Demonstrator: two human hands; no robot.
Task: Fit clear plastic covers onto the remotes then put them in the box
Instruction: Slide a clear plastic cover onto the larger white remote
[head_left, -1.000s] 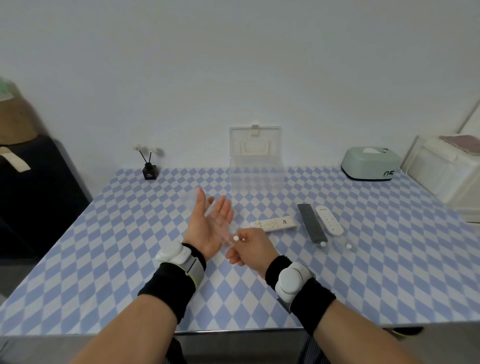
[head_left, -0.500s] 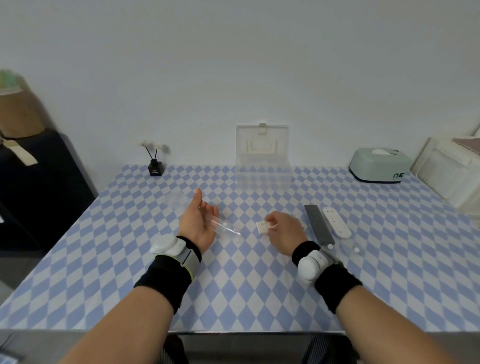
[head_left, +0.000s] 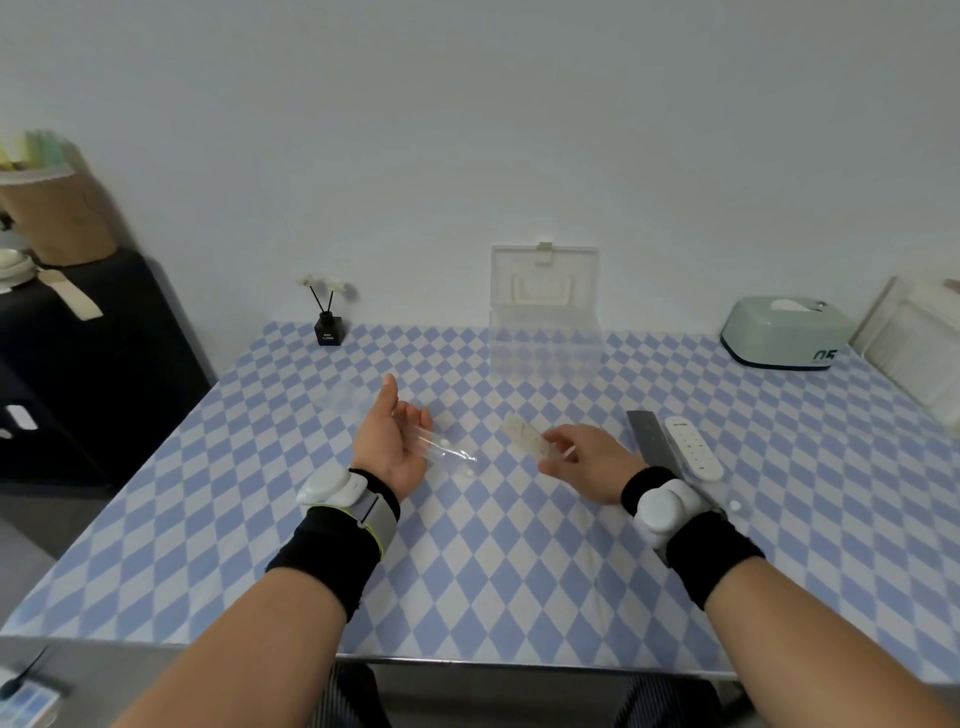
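My left hand (head_left: 393, 446) is palm-up above the table's middle, holding a clear plastic cover (head_left: 451, 454) that sticks out to the right. To its right, my right hand (head_left: 587, 462) grips a white remote (head_left: 525, 437), lifted and tilted, its far end pointing up-left toward the cover. A black remote (head_left: 649, 439) and a second white remote (head_left: 693, 454) lie side by side just right of that hand. The clear box (head_left: 545, 343) stands at the table's back with its lid (head_left: 544, 278) upright against the wall.
A mint tissue box (head_left: 787, 333) sits at the back right, and a small black diffuser bottle (head_left: 328, 330) with sticks at the back left. More clear covers lie faintly on the checked tablecloth (head_left: 467, 561) near the remotes. A dark cabinet (head_left: 88, 364) stands left of the table.
My right hand let go of the cover's end, reached right, took hold of the white remote and lifted it off the table. My left hand kept the cover and lowered slightly.
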